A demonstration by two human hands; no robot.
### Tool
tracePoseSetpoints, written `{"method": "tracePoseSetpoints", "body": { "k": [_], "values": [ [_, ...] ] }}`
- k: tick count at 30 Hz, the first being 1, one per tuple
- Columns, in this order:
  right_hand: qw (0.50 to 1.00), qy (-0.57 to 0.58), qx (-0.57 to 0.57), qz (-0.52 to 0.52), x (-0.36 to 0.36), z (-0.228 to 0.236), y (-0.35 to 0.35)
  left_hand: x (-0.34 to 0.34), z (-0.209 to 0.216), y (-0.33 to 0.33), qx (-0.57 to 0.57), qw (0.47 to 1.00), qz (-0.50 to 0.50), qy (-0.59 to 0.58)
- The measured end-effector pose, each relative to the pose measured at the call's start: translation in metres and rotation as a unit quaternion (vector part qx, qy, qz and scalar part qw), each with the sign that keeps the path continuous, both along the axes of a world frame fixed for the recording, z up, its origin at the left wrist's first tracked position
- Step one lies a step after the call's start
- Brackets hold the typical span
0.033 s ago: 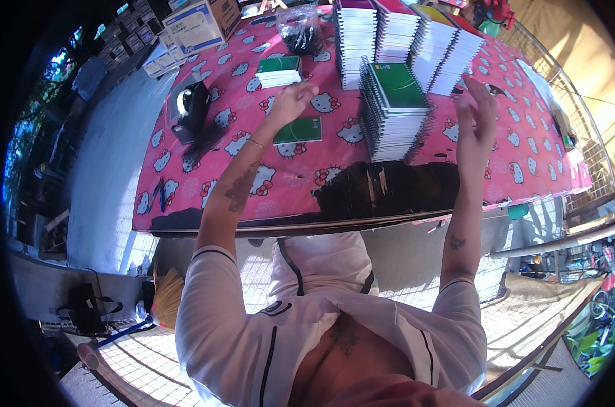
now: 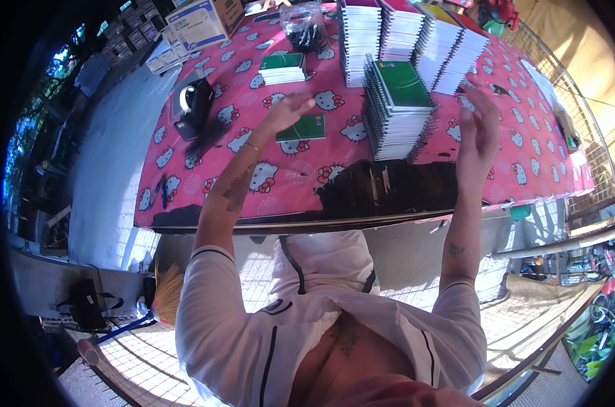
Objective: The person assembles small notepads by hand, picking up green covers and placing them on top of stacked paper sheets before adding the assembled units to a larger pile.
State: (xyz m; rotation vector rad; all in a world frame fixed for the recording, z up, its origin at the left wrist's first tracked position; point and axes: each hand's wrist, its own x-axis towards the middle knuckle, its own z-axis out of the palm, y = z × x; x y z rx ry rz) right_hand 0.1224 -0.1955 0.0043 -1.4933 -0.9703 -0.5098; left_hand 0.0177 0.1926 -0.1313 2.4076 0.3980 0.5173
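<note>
My left hand (image 2: 288,114) hovers over a single green notebook or cover (image 2: 306,127) lying on the table, its fingers loosely stretched and nothing visible in them. Just beyond it sits a short pile of green-covered pads (image 2: 282,68) with white pages. To the right rises a tall stack of spiral notebooks (image 2: 399,95), a green cover on top and wire coils along the sides. My right hand (image 2: 479,129) is held up to the right of that stack, apart from it, fingers extended and empty.
A pink patterned tablecloth (image 2: 253,178), torn dark at the front edge, covers the table. Taller spiral notebook stacks (image 2: 396,41) stand behind. At the left is a black tape dispenser (image 2: 195,108); farther back are a plastic bag (image 2: 303,30) and a cardboard box (image 2: 202,24).
My left hand has come slightly nearer, its fingers straighter. My right hand has dropped a little. The notebooks have not moved on the table.
</note>
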Motion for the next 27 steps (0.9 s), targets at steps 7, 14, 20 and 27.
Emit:
{"method": "tracePoseSetpoints", "body": {
  "k": [7,14,20,27],
  "values": [
    [0.92,-0.037,-0.264,0.287,-0.099,-0.104,0.019,-0.152,-0.014,-0.156,0.303,0.922,-0.166,0.176],
    [0.93,-0.124,-0.269,0.217,-0.102,-0.178,0.046,-0.148,0.045,-0.121,-0.049,0.917,-0.283,0.278],
    [0.936,0.064,-0.266,0.222,-0.08,-0.14,0.069,-0.201,-0.033,0.089,0.283,0.916,0.261,0.112],
    [0.952,0.186,-0.117,0.212,-0.083,-0.185,0.087,-0.199,-0.055,0.087,0.384,0.887,0.253,0.039]
  ]
}}
